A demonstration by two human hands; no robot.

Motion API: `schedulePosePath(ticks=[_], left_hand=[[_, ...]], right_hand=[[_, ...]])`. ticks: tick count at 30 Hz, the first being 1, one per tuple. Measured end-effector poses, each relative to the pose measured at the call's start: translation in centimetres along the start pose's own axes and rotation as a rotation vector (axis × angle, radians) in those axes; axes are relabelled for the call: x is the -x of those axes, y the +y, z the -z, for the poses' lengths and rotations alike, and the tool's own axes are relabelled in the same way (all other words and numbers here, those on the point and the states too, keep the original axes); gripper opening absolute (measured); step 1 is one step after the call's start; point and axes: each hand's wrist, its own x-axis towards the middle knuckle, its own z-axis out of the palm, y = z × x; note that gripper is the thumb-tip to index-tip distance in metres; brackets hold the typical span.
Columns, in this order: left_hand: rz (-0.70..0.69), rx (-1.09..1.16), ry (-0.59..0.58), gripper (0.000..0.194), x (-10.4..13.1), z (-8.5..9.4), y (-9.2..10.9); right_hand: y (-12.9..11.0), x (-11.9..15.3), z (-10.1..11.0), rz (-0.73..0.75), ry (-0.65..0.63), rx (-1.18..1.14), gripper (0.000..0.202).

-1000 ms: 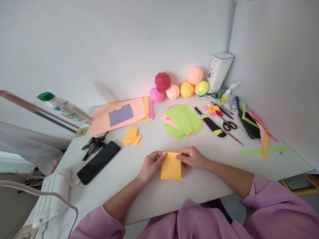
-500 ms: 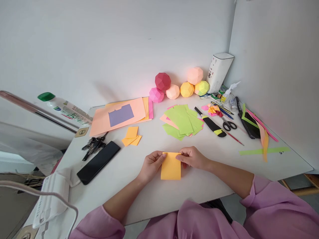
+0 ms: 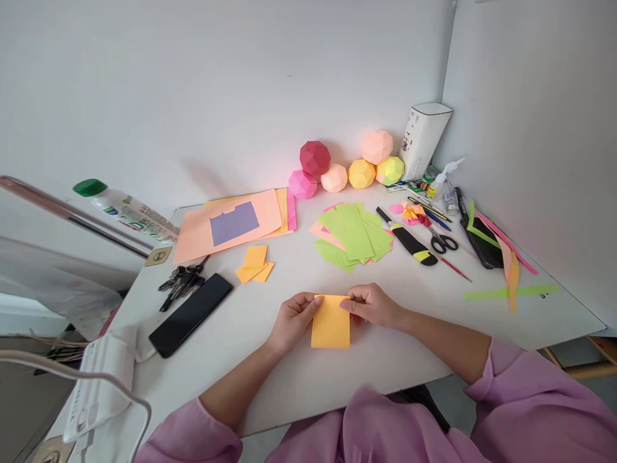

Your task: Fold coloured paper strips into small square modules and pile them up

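Near the front of the white table, an orange piece of paper (image 3: 330, 328) is held between both hands. My left hand (image 3: 294, 319) pinches its top left corner, thumb on the face. At the top right corner, my right hand (image 3: 373, 305) grips it the same way, with some fingers behind the sheet. The lower edge hangs free, toward me. Beyond my left hand lie several small orange paper pieces (image 3: 255, 257). Straight ahead is a loose pile of green and pink paper pieces (image 3: 351, 235).
Left: a black phone (image 3: 190, 315), keys (image 3: 183, 280) and a white power strip (image 3: 99, 386). Behind: large paper sheets (image 3: 193, 235) and faceted paper balls (image 3: 315, 158). Right: a utility knife (image 3: 409, 243), scissors (image 3: 444, 243), a glue bottle (image 3: 434, 188) and paper strips (image 3: 486, 294).
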Motion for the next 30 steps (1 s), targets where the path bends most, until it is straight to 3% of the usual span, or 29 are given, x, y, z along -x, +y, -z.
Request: schedulePosePath(ticks=[30], left_hand=[[0.001, 0.024, -0.012, 0.022, -0.05, 0.09, -0.04]], right_hand=[[0.17, -0.03, 0.04, -0.007, -0.001, -0.019, 0.027]])
